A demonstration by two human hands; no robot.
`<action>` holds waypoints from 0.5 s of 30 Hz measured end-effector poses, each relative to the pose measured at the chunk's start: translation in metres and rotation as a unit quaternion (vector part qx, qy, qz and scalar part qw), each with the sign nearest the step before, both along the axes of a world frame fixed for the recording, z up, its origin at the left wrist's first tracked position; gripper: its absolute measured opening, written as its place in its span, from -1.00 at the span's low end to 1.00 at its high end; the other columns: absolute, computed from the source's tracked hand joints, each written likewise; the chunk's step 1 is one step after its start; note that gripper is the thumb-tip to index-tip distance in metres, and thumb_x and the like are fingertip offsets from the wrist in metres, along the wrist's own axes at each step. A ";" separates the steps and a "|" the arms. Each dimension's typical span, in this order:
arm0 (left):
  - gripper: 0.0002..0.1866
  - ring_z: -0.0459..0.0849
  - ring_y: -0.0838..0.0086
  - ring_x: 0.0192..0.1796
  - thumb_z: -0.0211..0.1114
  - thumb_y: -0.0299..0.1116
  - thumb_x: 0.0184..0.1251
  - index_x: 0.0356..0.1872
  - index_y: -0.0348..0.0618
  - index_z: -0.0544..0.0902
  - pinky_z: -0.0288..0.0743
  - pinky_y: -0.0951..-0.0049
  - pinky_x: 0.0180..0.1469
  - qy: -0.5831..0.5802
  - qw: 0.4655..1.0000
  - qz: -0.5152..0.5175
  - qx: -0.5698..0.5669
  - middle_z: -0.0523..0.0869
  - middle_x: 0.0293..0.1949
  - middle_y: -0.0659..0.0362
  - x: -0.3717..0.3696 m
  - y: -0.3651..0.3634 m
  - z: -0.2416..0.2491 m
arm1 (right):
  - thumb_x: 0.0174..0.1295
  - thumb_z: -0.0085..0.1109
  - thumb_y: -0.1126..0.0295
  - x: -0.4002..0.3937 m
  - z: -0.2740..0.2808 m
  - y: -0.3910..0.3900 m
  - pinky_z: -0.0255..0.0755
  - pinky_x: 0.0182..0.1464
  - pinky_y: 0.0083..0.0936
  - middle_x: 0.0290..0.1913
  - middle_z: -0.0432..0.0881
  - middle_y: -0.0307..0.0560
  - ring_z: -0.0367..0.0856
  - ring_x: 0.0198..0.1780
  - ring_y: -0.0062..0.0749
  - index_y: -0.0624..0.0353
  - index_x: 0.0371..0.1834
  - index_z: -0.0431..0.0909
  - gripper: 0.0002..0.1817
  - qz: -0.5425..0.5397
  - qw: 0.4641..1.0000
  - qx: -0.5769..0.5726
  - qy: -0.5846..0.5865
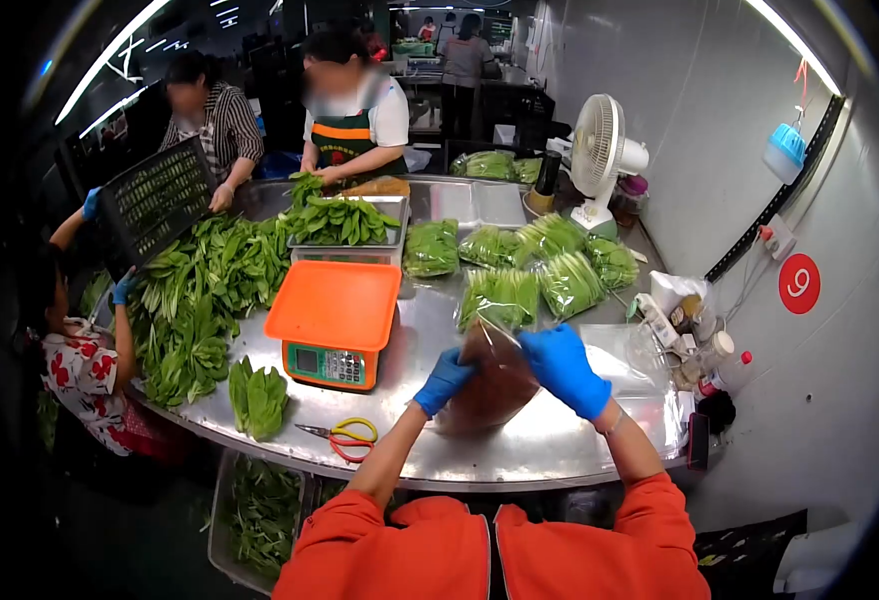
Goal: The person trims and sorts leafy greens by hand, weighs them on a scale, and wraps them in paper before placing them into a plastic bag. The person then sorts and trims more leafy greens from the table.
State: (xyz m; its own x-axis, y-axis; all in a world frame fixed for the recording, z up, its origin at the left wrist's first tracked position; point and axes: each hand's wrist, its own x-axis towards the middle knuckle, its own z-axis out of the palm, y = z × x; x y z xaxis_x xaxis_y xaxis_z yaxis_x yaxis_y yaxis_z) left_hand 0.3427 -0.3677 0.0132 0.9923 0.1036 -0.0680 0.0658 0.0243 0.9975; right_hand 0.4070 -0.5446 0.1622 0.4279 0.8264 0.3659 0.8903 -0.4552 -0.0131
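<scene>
A clear plastic bag [490,385], dark and reddish inside, hangs between my two blue-gloved hands over the metal table. My left hand [448,381] is closed on the bag's left edge. On the bag's upper right edge my right hand [567,370] is closed too. Just beyond the bag lie bagged greens [501,297]. To the left stands a scale with a bare orange tray [334,305]. Scissors [344,437] with red and yellow handles rest near the front edge, beside a loose bunch of greens [258,398].
A large leafy pile [200,290] covers the table's left side, where a person tips a black crate [158,205]. Two people stand across the table. A fan [600,150] and jars [717,348] line the right side. Below is a bin of leaves [263,510].
</scene>
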 end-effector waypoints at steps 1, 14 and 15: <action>-0.71 0.47 0.58 -0.12 0.11 -0.52 0.07 -0.12 -0.27 0.51 0.35 0.50 -0.02 -0.080 0.996 0.010 0.041 0.58 -0.21 0.22 -0.013 -0.009 0.014 | -0.12 0.10 0.37 -0.007 0.004 -0.013 0.24 -0.40 -0.40 -0.68 0.40 -0.16 0.44 -0.58 -0.29 0.01 -0.54 0.43 -0.93 0.014 0.998 -0.001 -0.057; -0.81 0.52 0.66 -0.27 0.20 -0.45 0.05 -0.28 -0.25 0.58 0.43 0.64 -0.22 0.013 0.996 0.023 0.090 0.63 -0.33 0.26 0.016 -0.007 0.015 | -0.15 0.10 0.42 -0.002 0.009 -0.010 0.23 -0.40 -0.38 -0.68 0.41 -0.12 0.41 -0.57 -0.21 0.03 -0.53 0.46 -0.93 0.049 0.995 0.077 -0.050; -0.78 0.53 0.65 -0.25 0.19 -0.44 0.05 -0.23 -0.25 0.56 0.41 0.66 -0.20 -0.087 0.995 0.024 -0.037 0.63 -0.31 0.25 0.021 -0.011 0.015 | -0.15 0.11 0.41 0.000 0.000 -0.009 0.24 -0.38 -0.40 -0.68 0.41 -0.16 0.42 -0.57 -0.27 0.00 -0.51 0.48 -0.92 0.019 0.999 0.014 -0.037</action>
State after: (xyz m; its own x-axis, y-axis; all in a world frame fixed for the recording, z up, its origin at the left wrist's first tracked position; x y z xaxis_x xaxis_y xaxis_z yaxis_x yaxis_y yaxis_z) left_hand 0.3641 -0.3784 0.0285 0.9838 0.1528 0.0942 -0.1099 0.0976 0.9891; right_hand 0.4068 -0.5534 0.1627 0.3671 0.8310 0.4179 0.9061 -0.4211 0.0413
